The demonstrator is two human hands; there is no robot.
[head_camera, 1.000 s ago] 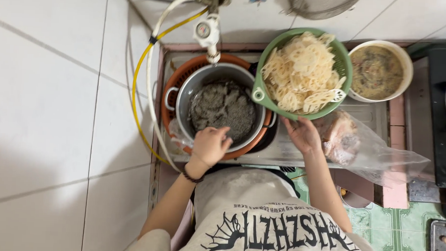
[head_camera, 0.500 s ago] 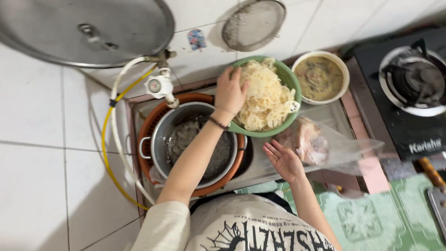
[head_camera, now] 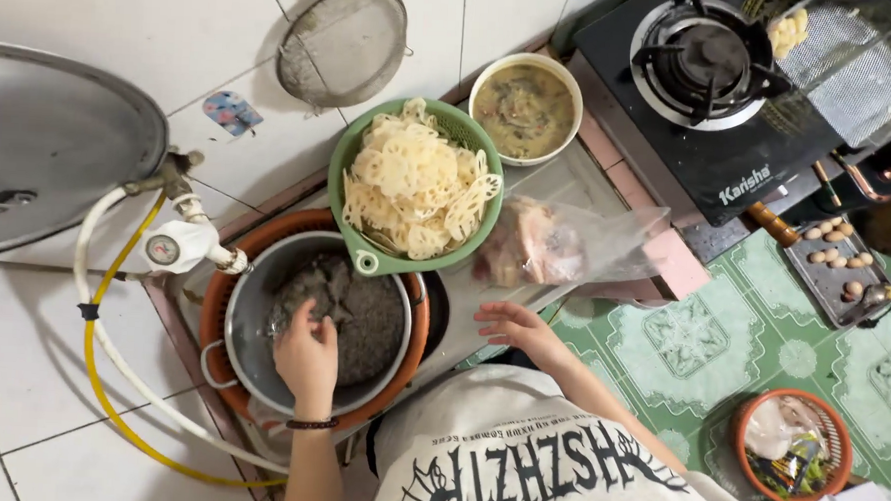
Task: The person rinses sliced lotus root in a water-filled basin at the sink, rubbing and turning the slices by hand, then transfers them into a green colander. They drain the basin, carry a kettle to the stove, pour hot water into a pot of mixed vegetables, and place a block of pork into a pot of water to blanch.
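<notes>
Grey, wet lumpy mass (head_camera: pixel 357 317) fills steel pot (head_camera: pixel 252 322); left hand (head_camera: pixel 306 355) grasping it, right hand (head_camera: pixel 517 324) released, flat.

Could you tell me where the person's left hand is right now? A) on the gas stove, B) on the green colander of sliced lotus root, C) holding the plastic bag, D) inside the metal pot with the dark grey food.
D: the left hand reaches into the metal pot, fingers on the dark grey food.
</notes>
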